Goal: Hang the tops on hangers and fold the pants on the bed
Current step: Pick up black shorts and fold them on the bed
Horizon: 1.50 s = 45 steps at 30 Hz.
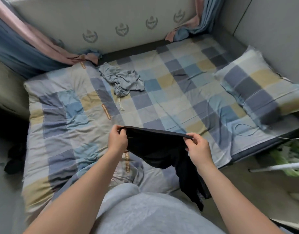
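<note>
Pinching the black pants (pixel 155 147) by the waistband, left hand (pixel 117 140) and right hand (pixel 198 149) each clamping one end, legs dangling over the near edge of the bed (pixel 179 98); folding seemingly just beginning, with the crumpled grey garment (pixel 121 80) lying unsorted farther back

Black pants (pixel 155 146) held up by waistband above bed, legs dangling; grey crumpled garment (pixel 121 80) lying on bedspread.
</note>
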Tool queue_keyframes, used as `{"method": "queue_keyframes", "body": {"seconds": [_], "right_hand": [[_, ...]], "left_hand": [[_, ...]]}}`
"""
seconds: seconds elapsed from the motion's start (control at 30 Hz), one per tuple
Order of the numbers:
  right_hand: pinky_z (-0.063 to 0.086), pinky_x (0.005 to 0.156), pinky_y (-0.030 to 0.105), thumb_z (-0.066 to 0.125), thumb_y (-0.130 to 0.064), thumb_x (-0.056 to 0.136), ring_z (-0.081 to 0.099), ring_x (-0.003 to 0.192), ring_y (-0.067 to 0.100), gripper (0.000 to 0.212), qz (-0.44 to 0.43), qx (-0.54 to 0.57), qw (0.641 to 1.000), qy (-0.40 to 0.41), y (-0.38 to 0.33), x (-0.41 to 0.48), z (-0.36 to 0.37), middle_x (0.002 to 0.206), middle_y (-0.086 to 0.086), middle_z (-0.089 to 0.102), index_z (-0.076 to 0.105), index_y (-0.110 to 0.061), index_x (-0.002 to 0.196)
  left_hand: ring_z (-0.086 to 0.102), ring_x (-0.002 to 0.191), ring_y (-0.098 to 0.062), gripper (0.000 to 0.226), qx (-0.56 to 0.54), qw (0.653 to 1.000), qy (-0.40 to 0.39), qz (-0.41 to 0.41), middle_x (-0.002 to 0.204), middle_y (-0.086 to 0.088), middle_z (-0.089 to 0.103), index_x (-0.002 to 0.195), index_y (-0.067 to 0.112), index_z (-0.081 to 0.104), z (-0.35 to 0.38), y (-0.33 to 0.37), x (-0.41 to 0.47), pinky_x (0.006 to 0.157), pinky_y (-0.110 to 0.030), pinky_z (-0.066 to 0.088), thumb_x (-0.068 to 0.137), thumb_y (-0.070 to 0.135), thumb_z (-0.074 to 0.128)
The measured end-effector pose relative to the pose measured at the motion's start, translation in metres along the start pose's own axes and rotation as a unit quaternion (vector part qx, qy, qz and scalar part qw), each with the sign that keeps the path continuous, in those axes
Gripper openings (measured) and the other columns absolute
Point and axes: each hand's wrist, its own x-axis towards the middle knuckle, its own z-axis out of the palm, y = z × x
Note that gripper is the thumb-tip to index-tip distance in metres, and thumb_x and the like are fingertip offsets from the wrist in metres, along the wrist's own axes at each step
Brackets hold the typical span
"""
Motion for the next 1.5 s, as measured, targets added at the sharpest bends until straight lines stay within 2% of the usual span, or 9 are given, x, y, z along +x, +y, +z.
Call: {"method": "queue_keyframes", "body": {"seconds": [0.17,0.43,0.63,0.8,0.9,1.07,1.13,1.27,1.5], "right_hand": [[0.047,0.085,0.031,0.058,-0.015,0.098,0.06,0.093,0.016,0.012,-0.07,-0.067,0.995,0.0,-0.026,-0.021,-0.013,0.102,0.004,0.061,0.068,-0.017,0.092],[0.04,0.064,0.033,0.055,-0.015,0.1,0.05,0.065,0.017,0.022,-0.14,-0.095,0.982,-0.08,-0.06,-0.066,0.054,0.068,0.005,0.058,0.061,-0.007,0.08],[0.043,0.068,0.041,0.06,-0.022,0.096,0.054,0.07,0.023,0.026,-0.11,-0.035,0.976,-0.183,-0.069,-0.124,0.135,0.071,0.01,0.059,0.062,-0.002,0.08],[0.059,0.066,0.038,0.057,-0.011,0.099,0.063,0.071,0.019,0.022,-0.083,0.053,0.969,-0.226,-0.105,-0.175,0.186,0.068,0.004,0.06,0.062,-0.004,0.078],[0.058,0.059,0.032,0.057,-0.009,0.098,0.066,0.069,0.019,0.019,-0.102,0.073,0.956,-0.267,-0.124,-0.202,0.209,0.073,0.01,0.062,0.063,-0.002,0.081],[0.056,0.056,0.03,0.06,-0.008,0.096,0.066,0.07,0.022,0.018,-0.122,0.071,0.942,-0.306,-0.137,-0.228,0.236,0.076,0.014,0.062,0.066,-0.005,0.08],[0.056,0.056,0.028,0.06,-0.009,0.097,0.065,0.07,0.022,0.02,-0.124,0.067,0.945,-0.296,-0.138,-0.23,0.241,0.076,0.013,0.062,0.066,-0.005,0.079],[0.057,0.064,0.031,0.06,-0.013,0.098,0.068,0.069,0.017,0.022,-0.131,0.035,0.955,-0.265,-0.134,-0.227,0.242,0.071,0.002,0.07,0.069,-0.009,0.078],[0.055,0.081,0.034,0.06,-0.014,0.098,0.07,0.084,0.017,0.014,-0.163,0.023,0.941,-0.296,-0.124,-0.232,0.234,0.086,0.003,0.076,0.072,-0.009,0.095]], "left_hand": [[0.043,0.065,-0.016,0.013,-0.087,0.995,0.02,0.036,0.074,-0.003,0.051,0.091,0.01,0.055,-0.035,0.026,-0.035,0.058,-0.031,0.034,0.1,0.01,0.046],[0.049,0.065,-0.017,0.018,-0.133,0.986,0.056,0.087,0.075,-0.006,0.056,0.083,0.015,0.056,-0.165,0.023,-0.062,0.059,-0.03,0.039,0.101,0.01,0.052],[0.064,0.082,-0.012,0.015,-0.179,0.979,0.073,0.064,0.097,-0.003,0.067,0.114,0.009,0.057,-0.258,-0.01,-0.076,0.064,-0.017,0.053,0.102,0.004,0.05],[0.047,0.124,-0.002,0.036,-0.016,0.991,-0.007,0.131,0.132,0.015,0.055,0.125,0.034,0.054,-0.296,-0.045,-0.107,0.099,-0.022,0.039,0.093,0.026,0.069],[0.049,0.117,0.008,0.044,0.087,0.977,-0.079,0.177,0.123,0.024,0.058,0.126,0.035,0.058,-0.303,-0.057,-0.131,0.092,-0.006,0.036,0.086,0.042,0.075],[0.063,0.093,-0.012,0.03,0.147,0.963,-0.081,0.21,0.096,0.014,0.066,0.106,0.036,0.059,-0.299,-0.072,-0.148,0.083,-0.04,0.051,0.08,0.045,0.07],[0.059,0.074,-0.015,0.009,0.12,0.967,-0.036,0.222,0.076,0.009,0.061,0.087,0.029,0.058,-0.306,-0.076,-0.151,0.069,-0.04,0.047,0.09,0.031,0.067],[0.046,0.055,-0.013,0.025,0.007,0.982,-0.003,0.19,0.058,0.01,0.049,0.075,0.021,0.057,-0.324,-0.074,-0.156,0.056,-0.035,0.036,0.1,0.021,0.057],[0.066,0.089,-0.016,0.023,-0.244,0.967,0.002,0.078,0.094,-0.005,0.071,0.102,0.011,0.069,-0.327,-0.039,-0.161,0.082,-0.028,0.054,0.105,0.013,0.046]]}}
